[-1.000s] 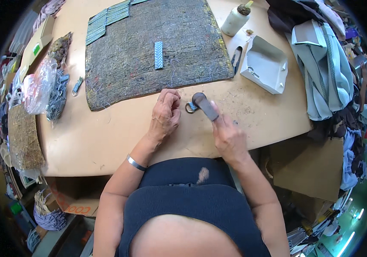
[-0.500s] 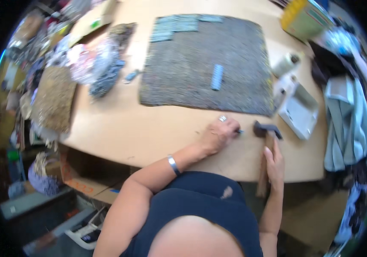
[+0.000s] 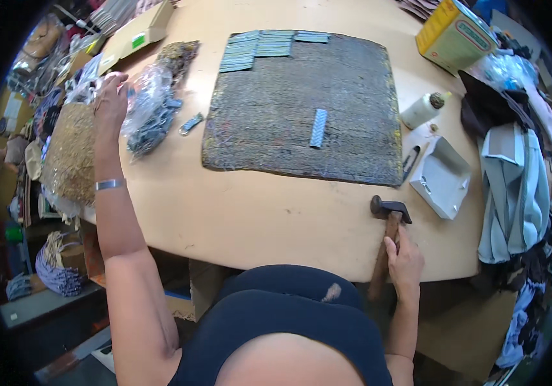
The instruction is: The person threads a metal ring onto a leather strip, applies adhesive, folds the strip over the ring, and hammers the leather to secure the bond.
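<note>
My right hand [image 3: 406, 265] is wrapped round the wooden handle of a hammer [image 3: 390, 217], whose dark head lies over the table near its front edge. At the left, my left hand [image 3: 111, 106] is stretched out beside a clear plastic bag [image 3: 147, 90]. Its fingers are bent together, and what they hold, if anything, is hidden. A grey woven mat [image 3: 289, 116] lies mid-table. Rows of blue-green striped strips [image 3: 240, 50] cover its far left corner. One light blue patterned strip [image 3: 318, 128] lies alone on its near half. A small blue strap with a metal ring [image 3: 191, 123] rests left of the mat.
Right of the mat are a white bottle [image 3: 422, 109], a shallow white box [image 3: 442, 177] and a yellow tin [image 3: 454, 38]. Light blue fabric pieces [image 3: 514, 193] hang over the right edge. A brown rough-textured slab [image 3: 70, 154] and a cardboard box [image 3: 137, 35] are at the left.
My left hand has swung from the table in front of the mat to the bags at far left. The right hand keeps its hold on the hammer.
</note>
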Demonstrator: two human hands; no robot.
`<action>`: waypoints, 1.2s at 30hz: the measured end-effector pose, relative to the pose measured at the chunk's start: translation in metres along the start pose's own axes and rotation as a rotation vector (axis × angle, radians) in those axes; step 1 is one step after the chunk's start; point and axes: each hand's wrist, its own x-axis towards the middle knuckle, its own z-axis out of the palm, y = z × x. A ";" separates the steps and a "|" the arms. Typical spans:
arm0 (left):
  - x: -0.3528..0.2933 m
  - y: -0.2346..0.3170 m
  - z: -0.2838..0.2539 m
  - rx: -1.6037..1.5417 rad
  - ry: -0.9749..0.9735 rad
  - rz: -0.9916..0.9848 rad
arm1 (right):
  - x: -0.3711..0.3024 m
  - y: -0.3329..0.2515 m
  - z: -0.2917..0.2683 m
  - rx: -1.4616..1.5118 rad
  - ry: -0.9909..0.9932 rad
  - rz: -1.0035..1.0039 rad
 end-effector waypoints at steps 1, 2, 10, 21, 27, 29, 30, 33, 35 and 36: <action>-0.003 0.019 0.006 0.049 0.108 0.132 | 0.003 0.005 -0.003 0.037 0.093 -0.032; -0.010 0.043 0.015 -0.037 0.074 0.152 | 0.009 0.010 -0.006 0.070 0.185 -0.064; -0.128 0.240 0.059 -0.720 -0.234 0.199 | 0.130 0.060 -0.018 0.337 0.209 -0.085; -0.134 0.255 0.066 -0.750 -0.207 0.199 | 0.154 0.074 -0.013 0.103 0.152 -0.098; -0.121 0.275 0.045 -0.578 -0.334 0.192 | 0.122 0.035 -0.041 0.251 0.399 -0.061; -0.120 0.294 0.047 -0.599 -0.302 0.194 | 0.108 0.005 -0.041 0.345 0.355 -0.091; -0.119 0.297 0.049 -0.599 -0.296 0.210 | 0.100 -0.011 -0.039 0.401 0.279 -0.126; -0.120 0.292 0.060 -0.621 -0.285 0.237 | 0.079 -0.053 -0.011 0.530 0.048 -0.336; -0.119 0.285 0.062 -0.650 -0.286 0.231 | 0.069 -0.068 0.013 0.553 -0.098 -0.454; -0.118 0.282 0.060 -0.746 -0.281 0.175 | 0.066 -0.072 0.020 0.531 -0.160 -0.482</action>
